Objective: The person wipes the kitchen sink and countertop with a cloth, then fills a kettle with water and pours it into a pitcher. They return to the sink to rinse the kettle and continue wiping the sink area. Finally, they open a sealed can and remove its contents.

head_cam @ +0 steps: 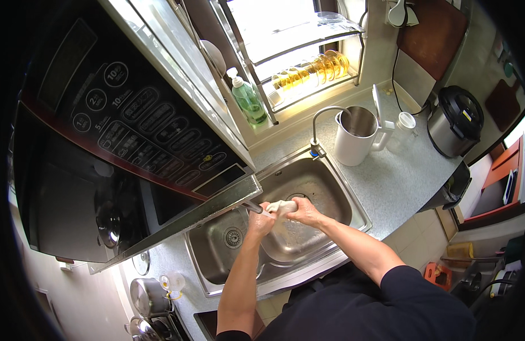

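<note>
Over the divider of a double stainless steel sink (288,247), both hands hold a pale, wet, cloth-like item (282,207); its exact kind is unclear. My left hand (261,219) grips its left end beside the running faucet spout (252,206), and water falls at that hand. My right hand (306,212) is closed around the right end. The round strainer of the left basin (233,237) shows to the left of my left hand. A second, thin curved tap (317,128) rises at the sink's back corner, its tip over an open white kettle (354,143).
A microwave oven (130,140) juts over the left side, close above the sink. Behind stands a green soap pump bottle (249,100). Right of the kettle are a clear jar (402,128) and an electric pressure cooker (455,121). A steel pot (149,297) sits at lower left.
</note>
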The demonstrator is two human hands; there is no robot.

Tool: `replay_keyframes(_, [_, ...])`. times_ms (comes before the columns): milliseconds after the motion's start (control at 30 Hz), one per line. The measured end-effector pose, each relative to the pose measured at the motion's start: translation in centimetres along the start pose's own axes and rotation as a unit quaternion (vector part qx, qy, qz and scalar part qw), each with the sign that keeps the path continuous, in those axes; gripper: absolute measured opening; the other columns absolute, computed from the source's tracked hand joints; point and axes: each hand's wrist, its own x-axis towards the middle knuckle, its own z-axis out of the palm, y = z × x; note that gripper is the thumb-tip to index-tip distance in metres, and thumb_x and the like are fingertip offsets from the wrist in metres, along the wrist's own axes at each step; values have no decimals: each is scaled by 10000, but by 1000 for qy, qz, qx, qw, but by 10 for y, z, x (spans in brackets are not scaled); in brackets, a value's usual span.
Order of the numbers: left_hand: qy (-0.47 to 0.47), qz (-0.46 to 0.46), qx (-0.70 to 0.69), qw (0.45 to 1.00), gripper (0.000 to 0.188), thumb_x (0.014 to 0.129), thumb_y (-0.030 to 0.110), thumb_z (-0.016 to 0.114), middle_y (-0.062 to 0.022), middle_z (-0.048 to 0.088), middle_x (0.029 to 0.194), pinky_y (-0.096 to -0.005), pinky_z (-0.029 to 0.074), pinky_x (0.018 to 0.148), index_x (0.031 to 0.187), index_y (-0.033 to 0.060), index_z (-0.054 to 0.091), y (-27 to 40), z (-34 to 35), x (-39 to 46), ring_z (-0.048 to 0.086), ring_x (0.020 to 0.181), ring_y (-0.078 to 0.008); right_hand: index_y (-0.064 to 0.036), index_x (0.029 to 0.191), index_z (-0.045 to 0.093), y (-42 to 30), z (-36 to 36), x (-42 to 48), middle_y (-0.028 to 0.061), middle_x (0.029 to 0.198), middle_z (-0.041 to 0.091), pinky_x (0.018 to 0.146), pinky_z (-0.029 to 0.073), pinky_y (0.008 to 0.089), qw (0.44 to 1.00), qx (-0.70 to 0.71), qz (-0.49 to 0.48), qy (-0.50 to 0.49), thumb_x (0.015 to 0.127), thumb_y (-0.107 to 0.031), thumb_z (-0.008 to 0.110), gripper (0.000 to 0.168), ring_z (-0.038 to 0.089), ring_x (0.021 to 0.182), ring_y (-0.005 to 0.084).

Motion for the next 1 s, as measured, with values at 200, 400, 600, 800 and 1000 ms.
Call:
replay_keyframes(200, [37,206,-12,978,192,812,108,612,-201,655,850,-399,533,676,970,9,656,26,11,-17,662,782,-343,-80,1455,376,50,29,-3,190,1422,430,1167,305,408,992,-17,-127,-16,697,-134,735,840,385,1373,306])
replay_keyframes(400, [27,22,-42,999,214,789,152,641,-202,682,905,-413,539,760,946,17,694,5,-13,-38,676,825,-353,-231,1401,521,7,64,7,111,1507,374,1087,370,571,965,-235,16,-119,790,-305,736,653,280,1433,377])
replay_keyframes(600, [63,-72,53,994,277,783,182,628,-201,700,910,-407,538,780,966,-4,719,-78,-34,-36,683,819,-347,-56,1207,568,-36,46,-11,165,1095,552,830,539,471,928,-341,-145,-49,827,-81,614,383,595,995,380])
replay_keyframes(800, [105,-286,-159,939,160,871,111,564,-82,663,838,-331,557,653,912,20,688,-54,-46,22,658,745,-171,-17,1223,575,-32,41,-16,224,1086,659,890,523,453,956,-192,-213,55,805,-23,600,418,634,1036,384])
replay_keyframes(1000, [136,-227,-342,901,178,940,227,527,-44,603,848,-368,575,671,933,74,619,-72,-24,16,627,764,-185,-29,1179,639,-58,21,-45,118,1088,692,921,516,352,990,73,-111,48,831,-14,607,350,666,1032,238])
